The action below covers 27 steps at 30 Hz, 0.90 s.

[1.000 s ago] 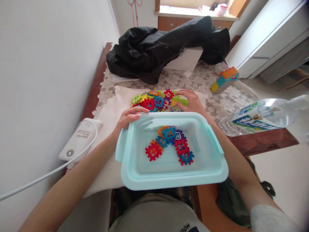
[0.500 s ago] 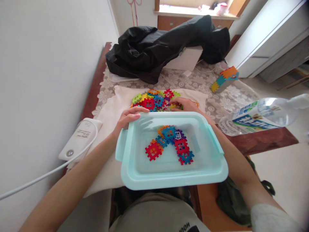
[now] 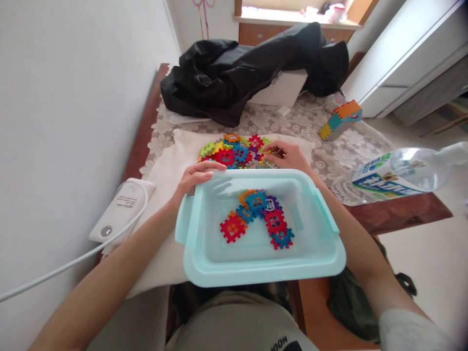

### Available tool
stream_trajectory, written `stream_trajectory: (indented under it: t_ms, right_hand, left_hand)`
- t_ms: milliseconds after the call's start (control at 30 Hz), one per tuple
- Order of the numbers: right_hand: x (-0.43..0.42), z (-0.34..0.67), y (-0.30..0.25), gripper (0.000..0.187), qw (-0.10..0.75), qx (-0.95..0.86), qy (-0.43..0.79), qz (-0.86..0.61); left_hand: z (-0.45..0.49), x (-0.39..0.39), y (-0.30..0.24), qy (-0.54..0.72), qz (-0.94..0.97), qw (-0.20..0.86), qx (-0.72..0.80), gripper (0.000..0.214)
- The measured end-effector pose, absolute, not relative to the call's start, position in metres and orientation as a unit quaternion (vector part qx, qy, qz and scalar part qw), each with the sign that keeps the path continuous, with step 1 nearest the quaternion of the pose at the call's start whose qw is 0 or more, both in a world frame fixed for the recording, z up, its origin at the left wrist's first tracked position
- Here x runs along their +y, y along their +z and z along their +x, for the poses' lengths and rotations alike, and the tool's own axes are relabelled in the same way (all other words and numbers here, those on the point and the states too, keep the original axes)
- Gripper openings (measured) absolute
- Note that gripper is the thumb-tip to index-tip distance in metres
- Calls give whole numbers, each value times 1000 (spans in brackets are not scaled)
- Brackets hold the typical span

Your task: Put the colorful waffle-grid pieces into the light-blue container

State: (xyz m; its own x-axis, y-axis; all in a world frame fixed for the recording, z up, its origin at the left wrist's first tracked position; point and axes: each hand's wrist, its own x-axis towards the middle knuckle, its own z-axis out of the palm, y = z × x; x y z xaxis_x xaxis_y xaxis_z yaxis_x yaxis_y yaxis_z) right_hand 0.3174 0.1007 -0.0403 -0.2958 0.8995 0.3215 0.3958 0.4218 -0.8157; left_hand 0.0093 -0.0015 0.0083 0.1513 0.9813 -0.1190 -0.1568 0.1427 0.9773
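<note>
Right hand (image 3: pixel 288 157) has shifted since half a second ago: fingers now curl at the right edge of the heap of colourful plastic interlocking tiles (image 3: pixel 236 151) on the white cloth (image 3: pixel 171 161); it seems to pinch a small piece, but a firm grip can't be told. Left hand (image 3: pixel 193 178) stays clamped on the far-left rim of the pale turquoise plastic tub (image 3: pixel 204 263), which hasn't moved. The tiles inside the tub (image 3: pixel 258 217) are unchanged, so nothing new is added yet.
</note>
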Motion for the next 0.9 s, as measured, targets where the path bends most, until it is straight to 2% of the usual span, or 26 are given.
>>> stream_trajectory:
  t_ms: [133, 367, 733, 900]
  right_hand:
    - [101, 318, -38, 27, 462, -695, 317, -450]
    - [100, 316, -33, 58, 522, -602, 420, -434]
    - [105, 325, -25, 57, 596, -527, 496, -348]
    - [91, 321, -14, 60, 586, -542, 494, -345]
  left_hand:
    - [10, -2, 11, 470, 451, 613, 447, 26]
    - [11, -1, 9, 469, 461, 596, 461, 26]
    - [11, -1, 11, 471, 461, 592, 463, 24]
    - [12, -2, 12, 471, 455, 594, 467, 26]
